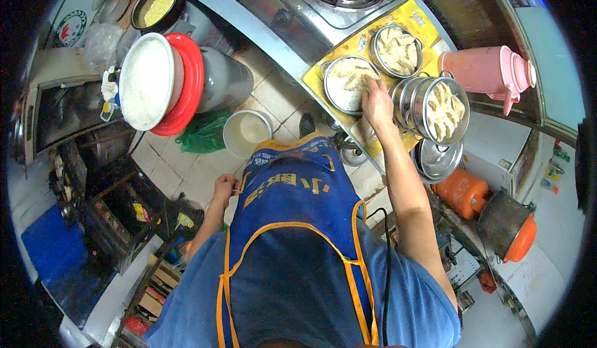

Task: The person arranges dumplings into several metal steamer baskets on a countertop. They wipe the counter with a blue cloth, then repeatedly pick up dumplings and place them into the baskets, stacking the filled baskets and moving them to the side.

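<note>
My right hand reaches over the right rim of a round metal steamer tray with dumplings in its upper part. Its fingertips are by the dumplings; whether they pinch one is hidden. Behind it stands another round metal tray filled with dumplings. To the right of my hand, a stack of metal steamer tiers carries dumplings on top. My left hand hangs beside the blue apron, its fingers curled near the apron's edge; what is inside them cannot be seen.
A pink thermos stands right of the trays on the yellow-covered counter. Below the stack lies a metal lid. On the left, a white basin rests over a red one. A white bucket stands on the tiled floor.
</note>
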The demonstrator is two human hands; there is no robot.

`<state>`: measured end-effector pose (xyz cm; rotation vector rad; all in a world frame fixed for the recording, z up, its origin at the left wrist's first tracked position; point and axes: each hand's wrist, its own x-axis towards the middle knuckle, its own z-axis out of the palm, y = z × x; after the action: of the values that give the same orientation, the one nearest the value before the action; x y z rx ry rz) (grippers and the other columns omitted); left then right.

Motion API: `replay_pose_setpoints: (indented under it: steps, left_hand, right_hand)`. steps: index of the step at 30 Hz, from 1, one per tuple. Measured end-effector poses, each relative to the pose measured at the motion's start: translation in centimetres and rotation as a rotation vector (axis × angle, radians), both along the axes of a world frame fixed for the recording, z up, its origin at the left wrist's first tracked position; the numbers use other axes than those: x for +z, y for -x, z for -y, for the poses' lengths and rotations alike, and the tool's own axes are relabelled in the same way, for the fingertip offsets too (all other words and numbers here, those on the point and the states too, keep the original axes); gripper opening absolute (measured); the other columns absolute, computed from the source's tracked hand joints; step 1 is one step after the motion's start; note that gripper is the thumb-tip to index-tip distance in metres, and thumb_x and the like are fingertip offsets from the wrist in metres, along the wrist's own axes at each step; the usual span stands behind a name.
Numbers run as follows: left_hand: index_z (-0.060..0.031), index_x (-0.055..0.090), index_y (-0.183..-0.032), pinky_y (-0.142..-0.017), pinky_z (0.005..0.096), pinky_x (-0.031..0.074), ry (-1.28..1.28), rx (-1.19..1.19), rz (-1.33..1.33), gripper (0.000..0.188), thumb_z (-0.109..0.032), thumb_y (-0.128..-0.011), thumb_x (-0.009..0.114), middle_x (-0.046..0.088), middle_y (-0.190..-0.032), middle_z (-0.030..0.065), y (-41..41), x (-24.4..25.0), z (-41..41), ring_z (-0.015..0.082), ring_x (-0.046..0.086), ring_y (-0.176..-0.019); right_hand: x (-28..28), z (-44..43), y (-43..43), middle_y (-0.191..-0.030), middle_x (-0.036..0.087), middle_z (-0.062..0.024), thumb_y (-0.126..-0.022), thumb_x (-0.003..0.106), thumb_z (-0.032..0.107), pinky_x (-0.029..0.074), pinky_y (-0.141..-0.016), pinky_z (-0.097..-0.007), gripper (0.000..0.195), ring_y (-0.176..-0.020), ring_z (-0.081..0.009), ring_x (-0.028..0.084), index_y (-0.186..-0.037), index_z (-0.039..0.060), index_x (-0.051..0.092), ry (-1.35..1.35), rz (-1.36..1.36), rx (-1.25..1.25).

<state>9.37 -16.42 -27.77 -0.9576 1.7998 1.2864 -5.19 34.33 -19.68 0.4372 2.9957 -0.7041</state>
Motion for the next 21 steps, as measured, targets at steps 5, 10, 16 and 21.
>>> replay_pose_setpoints:
  steps: [5, 10, 16, 21]
  left_hand:
    - [-0.0071, 0.06, -0.097, -0.052, 0.0278, 0.05, -0.013, 0.025, -0.037, 0.012, -0.018, -0.099, 0.056, 0.063, -0.077, 0.002, 0.9, 0.4, -0.5, 0.0114, 0.06, -0.064]
    - [-0.0088, 0.06, -0.093, -0.053, 0.0267, 0.05, -0.054, 0.007, 0.006, 0.013, -0.02, -0.099, 0.056, 0.063, -0.077, 0.0017, -0.3, 0.6, -0.8, 0.0103, 0.059, -0.062]
    - [-0.0096, 0.059, -0.091, -0.053, 0.0261, 0.05, -0.126, 0.037, -0.032, 0.012, -0.019, -0.098, 0.056, 0.062, -0.074, 0.0013, -2.0, -2.8, -0.3, 0.0105, 0.06, -0.063]
    - [-0.0098, 0.058, -0.094, -0.052, 0.0262, 0.05, -0.126, 0.068, 0.032, 0.009, -0.018, -0.097, 0.055, 0.062, -0.078, 0.0015, -1.6, -4.3, 0.7, 0.011, 0.061, -0.065]
  right_hand:
    - [1.2, 2.4, -0.7, -0.116, 0.062, -0.0193, -0.087, 0.059, 0.005, 0.05, -0.091, -0.0442, 0.034, -0.107, -0.0383, 0.061, -0.12, 0.0078, 0.065, 0.215, -0.083, 0.285]
    - [1.4, -1.4, -5.1, -0.102, 0.066, -0.0187, -0.089, 0.061, 0.015, 0.053, -0.077, -0.048, 0.016, -0.091, -0.0394, 0.066, -0.101, 0.0063, 0.066, -0.02, 0.031, -0.058]
    - [1.1, -1.3, -5.7, -0.094, 0.067, -0.0172, -0.089, 0.064, 0.023, 0.053, -0.074, -0.0491, 0.018, -0.085, -0.0392, 0.067, -0.098, 0.0075, 0.067, -0.053, 0.039, -0.143]
    - [0.9, -0.7, -3.0, -0.099, 0.064, -0.0185, -0.089, 0.064, 0.023, 0.054, -0.073, -0.0495, 0.022, -0.085, -0.0401, 0.066, -0.106, 0.0093, 0.066, -0.222, 0.017, -0.022]
